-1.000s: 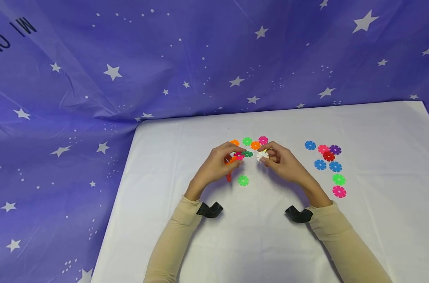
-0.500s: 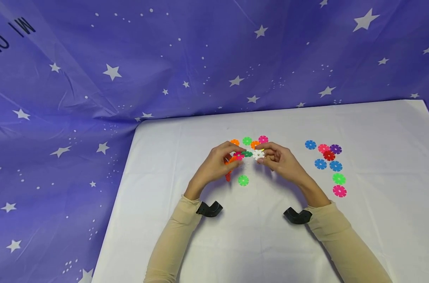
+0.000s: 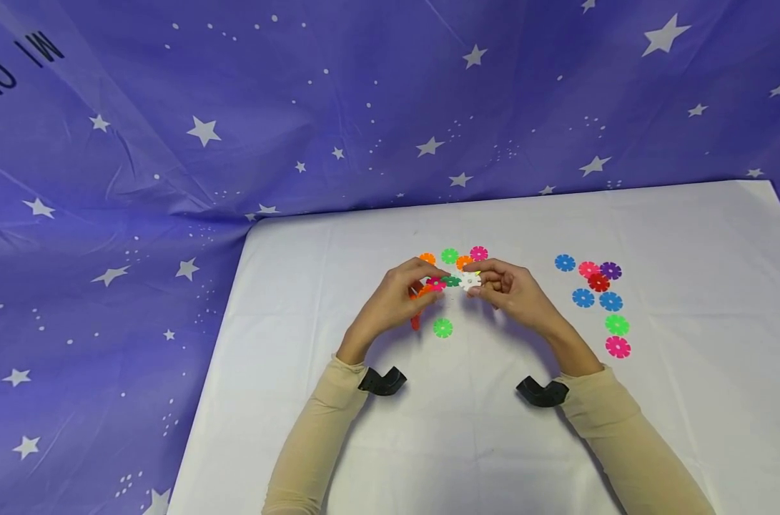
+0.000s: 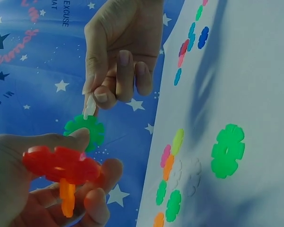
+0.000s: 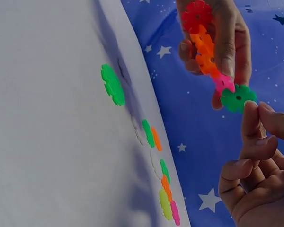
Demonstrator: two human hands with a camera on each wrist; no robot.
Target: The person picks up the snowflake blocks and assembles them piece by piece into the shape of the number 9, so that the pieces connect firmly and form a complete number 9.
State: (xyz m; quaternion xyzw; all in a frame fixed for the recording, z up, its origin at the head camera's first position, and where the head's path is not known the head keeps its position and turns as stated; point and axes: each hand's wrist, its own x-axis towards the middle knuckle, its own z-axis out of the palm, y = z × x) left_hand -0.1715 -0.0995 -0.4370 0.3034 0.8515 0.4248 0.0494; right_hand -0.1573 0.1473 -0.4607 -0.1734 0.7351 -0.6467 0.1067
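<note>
My left hand (image 3: 396, 292) pinches a chain of notched plastic discs between thumb and fingers. In the right wrist view the chain runs from a red disc (image 5: 197, 16) through orange discs (image 5: 206, 62) and a pink disc (image 5: 222, 83) to a green disc (image 5: 234, 100) at its end. My right hand (image 3: 517, 292) pinches a white notched disc (image 3: 470, 282) by thumb and forefinger. In the left wrist view, that white disc (image 4: 90, 105) is edge-on and meets the rim of the green disc (image 4: 95, 132). Whether their slots interlock I cannot tell.
Loose discs lie on the white-covered table (image 3: 454, 443): a light green disc (image 3: 443, 328) nearer me, and several behind the hands, among them a pink disc (image 3: 478, 254). Right of my hands lies another group, with a red disc (image 3: 598, 282). A purple starry cloth (image 3: 364, 107) hangs behind.
My right hand has shifted slightly left, bringing the white disc from a small gap up against the green disc. My left hand and its chain have stayed almost still.
</note>
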